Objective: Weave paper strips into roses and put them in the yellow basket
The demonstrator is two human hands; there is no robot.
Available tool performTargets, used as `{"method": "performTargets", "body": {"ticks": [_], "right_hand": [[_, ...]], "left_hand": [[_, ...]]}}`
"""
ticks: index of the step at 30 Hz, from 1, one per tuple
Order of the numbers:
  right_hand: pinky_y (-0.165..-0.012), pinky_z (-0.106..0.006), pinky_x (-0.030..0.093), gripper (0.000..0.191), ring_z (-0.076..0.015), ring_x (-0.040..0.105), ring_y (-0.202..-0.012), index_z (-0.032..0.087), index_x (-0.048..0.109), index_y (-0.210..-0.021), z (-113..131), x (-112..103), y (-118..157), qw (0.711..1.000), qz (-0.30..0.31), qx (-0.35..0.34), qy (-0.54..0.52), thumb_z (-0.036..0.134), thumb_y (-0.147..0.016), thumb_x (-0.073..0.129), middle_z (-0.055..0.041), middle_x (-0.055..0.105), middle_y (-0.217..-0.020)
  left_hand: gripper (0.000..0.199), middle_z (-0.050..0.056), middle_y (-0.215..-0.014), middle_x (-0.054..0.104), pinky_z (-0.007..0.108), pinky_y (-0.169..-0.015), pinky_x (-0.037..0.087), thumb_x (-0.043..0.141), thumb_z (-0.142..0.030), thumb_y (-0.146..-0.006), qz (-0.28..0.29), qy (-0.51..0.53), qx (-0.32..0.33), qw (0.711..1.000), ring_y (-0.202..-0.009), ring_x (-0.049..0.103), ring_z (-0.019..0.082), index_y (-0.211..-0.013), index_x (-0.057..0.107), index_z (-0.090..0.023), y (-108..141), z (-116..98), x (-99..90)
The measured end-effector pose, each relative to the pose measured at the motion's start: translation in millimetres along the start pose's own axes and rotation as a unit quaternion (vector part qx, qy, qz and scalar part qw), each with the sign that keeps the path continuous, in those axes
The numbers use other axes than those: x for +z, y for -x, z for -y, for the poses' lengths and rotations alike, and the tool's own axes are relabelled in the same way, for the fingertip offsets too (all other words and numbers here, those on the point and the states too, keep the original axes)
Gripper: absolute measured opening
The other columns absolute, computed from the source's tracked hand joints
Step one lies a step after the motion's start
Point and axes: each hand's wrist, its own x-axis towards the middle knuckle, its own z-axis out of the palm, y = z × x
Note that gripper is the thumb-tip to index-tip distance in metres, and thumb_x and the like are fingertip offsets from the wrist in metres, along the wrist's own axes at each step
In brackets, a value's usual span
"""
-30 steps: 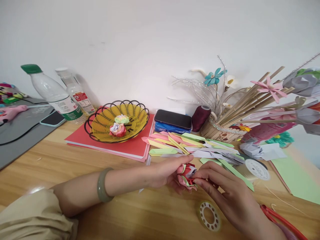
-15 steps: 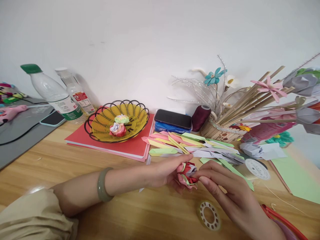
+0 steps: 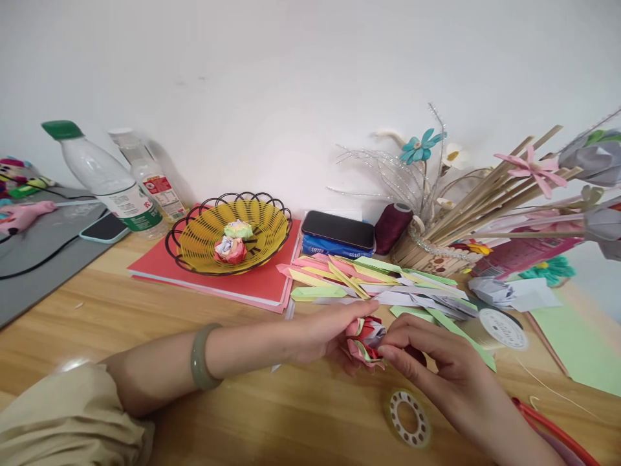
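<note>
A folded paper flower [image 3: 365,342] in red, pink, white and pale green is held above the table between both hands. My left hand [image 3: 330,336], with a jade-coloured bangle on its wrist, is closed around the flower's left side, thumb on top. My right hand [image 3: 431,362] pinches at the flower's right edge with thumb and index finger; its fingertips partly cover the petals. Behind the hands lies a pile of folded paper strips [image 3: 349,278] in pink, yellow, green and white. Below them a roll of clear tape [image 3: 408,419] rests flat on the wood.
A yellow woven basket [image 3: 194,249] with two paper flowers stands on red paper [image 3: 150,255]. Two bottles [image 3: 104,171] lean left of it. A phone [image 3: 338,230] lies on a blue pack. Right are a thread spool [image 3: 499,329], a flower-filled holder [image 3: 422,252] and red-handled scissors or similar [image 3: 553,430].
The view has shifted slightly. My right hand's fingers have curled a little more at the flower's edge; the left hand keeps its grip.
</note>
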Motion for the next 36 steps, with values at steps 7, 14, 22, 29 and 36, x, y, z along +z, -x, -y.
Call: {"method": "performTargets", "body": {"ticks": [7, 14, 22, 29, 36], "right_hand": [[-0.055, -0.022, 0.044, 0.017, -0.0114, 0.055, -0.064, 0.022, 0.063, -0.079, -1.5, -2.0, 0.4, 0.999, 0.025, -0.013, 0.015, 0.028, -0.086, 0.049, -0.0017, 0.061, -0.073], [-0.056, -0.021, 0.046, 0.013, -0.0107, 0.056, -0.064, 0.023, 0.062, -0.082, -2.5, -0.9, -1.0, 0.999, 0.014, -0.035, 0.033, 0.025, -0.085, 0.05, -0.0008, 0.061, -0.074], [-0.062, -0.024, 0.046, 0.015, -0.0132, 0.056, -0.073, 0.022, 0.055, -0.085, -5.2, 9.0, 6.3, 0.989, -0.056, -0.092, 0.099, 0.013, -0.086, 0.043, -0.0028, 0.058, -0.081], [-0.065, -0.024, 0.046, 0.014, -0.0143, 0.057, -0.076, 0.023, 0.056, -0.092, -5.5, 7.0, 8.0, 0.986, -0.132, -0.065, 0.079, 0.017, -0.086, 0.045, -0.0028, 0.058, -0.083], [-0.062, -0.023, 0.044, 0.024, -0.0138, 0.055, -0.069, 0.022, 0.058, -0.071, -1.2, 1.7, -0.4, 0.993, -0.085, 0.076, -0.014, 0.035, -0.087, 0.044, 0.0, 0.059, -0.072]], "left_hand": [[0.051, 0.0, -0.053, 0.05, 0.026, -0.049, 0.039, 0.045, -0.066, -0.066, -0.006, -0.001, -0.006, 1.0, -0.05, 0.048, 0.012, -0.064, 0.05, -0.016, -2.1, 2.5, -1.0], [0.051, -0.001, -0.05, 0.049, 0.025, -0.047, 0.037, 0.046, -0.066, -0.066, -0.009, 0.014, -0.007, 1.0, -0.049, 0.047, 0.011, -0.062, 0.05, -0.016, -0.9, 0.8, 0.0], [0.059, 0.0, -0.047, 0.048, 0.025, -0.046, 0.036, 0.041, -0.073, -0.064, 0.001, 0.022, -0.041, 0.999, -0.047, 0.048, 0.011, -0.056, 0.049, -0.015, 0.3, -3.6, 0.7], [0.056, 0.002, -0.054, 0.051, 0.023, -0.045, 0.037, 0.044, -0.07, -0.064, -0.003, 0.054, 0.027, 0.998, -0.052, 0.049, 0.012, -0.059, 0.049, -0.015, 3.3, -6.5, 1.3], [0.059, 0.001, -0.065, 0.052, 0.023, -0.045, 0.043, 0.046, -0.07, -0.063, -0.049, 0.022, 0.156, 0.986, -0.052, 0.049, 0.01, -0.082, 0.05, -0.015, 6.8, -5.4, 3.8]]}}
